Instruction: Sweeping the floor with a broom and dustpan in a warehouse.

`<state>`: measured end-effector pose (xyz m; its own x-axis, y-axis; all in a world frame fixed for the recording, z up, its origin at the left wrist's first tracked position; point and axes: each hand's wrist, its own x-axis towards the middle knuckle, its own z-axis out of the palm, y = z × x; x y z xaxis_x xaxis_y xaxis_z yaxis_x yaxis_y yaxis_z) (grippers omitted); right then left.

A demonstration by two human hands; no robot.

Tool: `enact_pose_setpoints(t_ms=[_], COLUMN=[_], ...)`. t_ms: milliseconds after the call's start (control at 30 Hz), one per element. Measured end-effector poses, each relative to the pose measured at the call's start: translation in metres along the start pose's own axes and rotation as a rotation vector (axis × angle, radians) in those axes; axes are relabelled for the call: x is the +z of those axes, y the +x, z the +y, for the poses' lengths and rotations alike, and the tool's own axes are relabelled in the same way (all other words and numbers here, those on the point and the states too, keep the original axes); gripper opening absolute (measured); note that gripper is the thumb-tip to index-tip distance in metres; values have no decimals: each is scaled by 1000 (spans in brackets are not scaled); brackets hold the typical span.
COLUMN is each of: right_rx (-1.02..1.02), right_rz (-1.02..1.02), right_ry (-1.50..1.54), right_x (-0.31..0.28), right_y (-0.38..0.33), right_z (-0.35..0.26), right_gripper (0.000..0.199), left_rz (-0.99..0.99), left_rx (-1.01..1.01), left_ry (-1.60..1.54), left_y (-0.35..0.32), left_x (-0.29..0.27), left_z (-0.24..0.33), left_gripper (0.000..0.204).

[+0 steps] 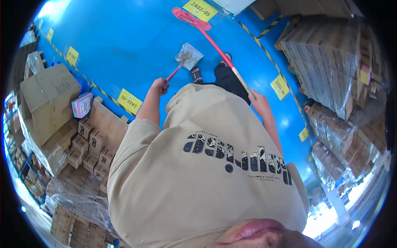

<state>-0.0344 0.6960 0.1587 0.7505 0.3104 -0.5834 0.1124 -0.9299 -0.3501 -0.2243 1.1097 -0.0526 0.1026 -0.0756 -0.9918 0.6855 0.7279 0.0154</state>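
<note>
My left hand (160, 85) is closed around the thin red handle of a silvery dustpan (194, 60). The pan rests on or just above the blue floor ahead of my feet, with some greyish-brown debris on it. In my right hand (258, 102) is the pale end of a long-handled broom (215, 44), gripped with the fingers wrapped round. Its stick turns red further out and slants away to the far left. The broom's shaggy red head (191, 19) lies on the floor beside a yellow floor label (200, 10).
Cardboard boxes (49, 99) are stacked on the left, with a small pink-and-white package (82, 105) beside them. Plastic-wrapped pallets of cartons (322, 58) line the right. Black-and-yellow tape (269, 56) and more yellow labels (129, 101) mark both sides of the blue floor (124, 45).
</note>
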Motion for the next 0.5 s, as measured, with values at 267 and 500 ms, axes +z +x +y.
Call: enact_pose_setpoints(t_ms=[267, 500], right_rx=[-129, -192], right_rz=[-95, -327], right_ry=[-73, -128], right_x=[-22, -79], right_y=[97, 202], right_z=[-27, -92], right_gripper=[44, 43], left_rz=[24, -11], left_rx=[11, 52], left_ry=[-334, -703], left_y=[-18, -30], left_x=[9, 17], left_z=[-22, -30], left_gripper=[7, 11])
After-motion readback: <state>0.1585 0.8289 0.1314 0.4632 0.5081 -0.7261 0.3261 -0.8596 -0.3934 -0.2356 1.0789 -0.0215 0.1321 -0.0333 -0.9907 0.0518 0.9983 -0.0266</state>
